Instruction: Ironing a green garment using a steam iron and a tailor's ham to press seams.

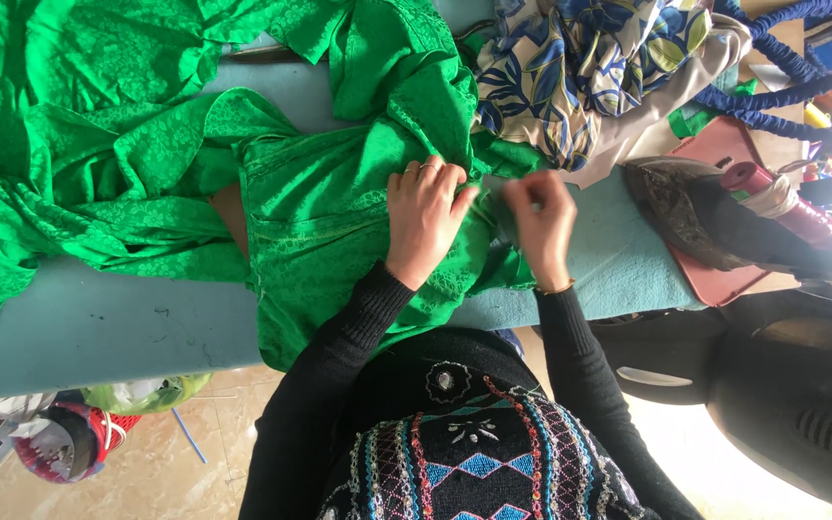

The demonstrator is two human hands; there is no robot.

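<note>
Green fabric: the big patterned green cloth (320, 202) is spread over our light blue ironing board (89, 323), bunched up at the far left and hanging off the near edge, so only the part in the middle lies flat enough to work on.
Left hand: our left hand (423, 217) lies palm down on the cloth, fingers close together, tips curled onto a fold. Looks like we're pinning it down so it can't slide.
Right hand: our right hand (539, 223) is just beside it, fingers narrowed into a pinch on the cloth's edge, pulling that bit taut against the left.
Iron: the iron (700, 217) is parked on its reddish mat (724, 279) at the right end, near but off the cloth.
Other stuff: a blue and cream leaf-print cloth (580, 67) is heaped at the far side, out of our way.
</note>
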